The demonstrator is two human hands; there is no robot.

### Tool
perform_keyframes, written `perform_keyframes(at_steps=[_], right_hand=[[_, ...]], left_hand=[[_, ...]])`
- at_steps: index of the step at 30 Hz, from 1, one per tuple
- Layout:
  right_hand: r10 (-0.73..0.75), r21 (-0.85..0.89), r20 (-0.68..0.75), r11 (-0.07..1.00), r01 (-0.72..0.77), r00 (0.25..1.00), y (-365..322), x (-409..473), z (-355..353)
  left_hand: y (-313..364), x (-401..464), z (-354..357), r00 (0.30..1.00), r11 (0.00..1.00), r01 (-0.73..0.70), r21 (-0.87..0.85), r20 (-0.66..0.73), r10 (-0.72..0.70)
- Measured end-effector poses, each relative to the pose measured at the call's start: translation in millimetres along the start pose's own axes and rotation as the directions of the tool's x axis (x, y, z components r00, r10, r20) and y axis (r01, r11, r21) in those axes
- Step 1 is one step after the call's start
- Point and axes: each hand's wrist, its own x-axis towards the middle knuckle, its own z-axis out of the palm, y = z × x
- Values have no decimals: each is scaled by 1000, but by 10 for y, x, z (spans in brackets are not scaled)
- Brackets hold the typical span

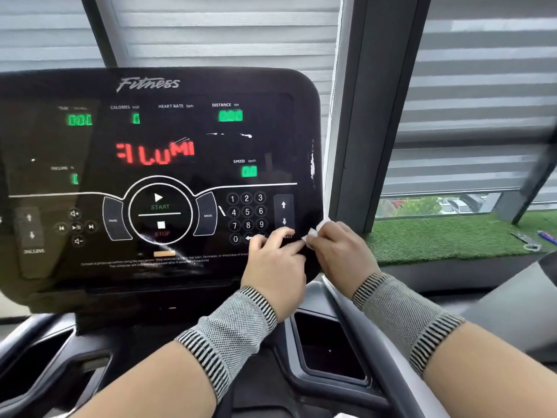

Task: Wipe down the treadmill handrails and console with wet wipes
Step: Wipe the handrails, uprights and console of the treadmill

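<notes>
The black treadmill console (168, 140) fills the left and middle, its green and red displays lit. Both hands meet at its lower right corner, beside the number keypad (247, 211). My right hand (337, 251) grips a small white wet wipe (316, 229), most of it hidden in the fingers. My left hand (274, 263) lies over the console's bottom edge with its fingers curled, and one fingertip reaches the wipe's lower edge as if pinching it. The grey right handrail (355, 321) runs down from under my right wrist.
A dark cup-holder recess (328, 348) sits below the console between my forearms. A dark window post (370, 116) stands just right of the console, with blinds behind. A green turf ledge (452, 239) at the right holds a pen and a small object.
</notes>
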Motion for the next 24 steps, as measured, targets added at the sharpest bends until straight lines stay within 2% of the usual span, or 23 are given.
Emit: perform_keyframes(at_steps=[2,7,9,12,17,21,24], right_hand=[[-16,11,33,1000,16,999,16,-32,-11],[26,-4,-40,1000,-26,999,41,268,-60],[58,-18,-12,998,-58,998,3,129,-53],[133,65,-19,989,-132,991,-84,-179,-29],[39,106,33,993,-42,999,-253,-427,96],[100,89,-28,991,-97,995,-92,-7,16],[78,49,-41,996,-76,996,17,401,-132]], left_hand=[[-7,-6,9,1000,1000,-2,-7,-23,2],[-1,-60,74,999,1000,10,-27,-35,-11],[-16,-82,82,999,999,7,-34,-37,-8],[-85,-117,69,998,1000,9,-19,-56,-10],[-118,-163,63,998,1000,0,0,-62,0],[-111,-84,38,995,1000,0,-11,-98,-1],[-95,44,-24,994,1000,9,10,-108,-8]])
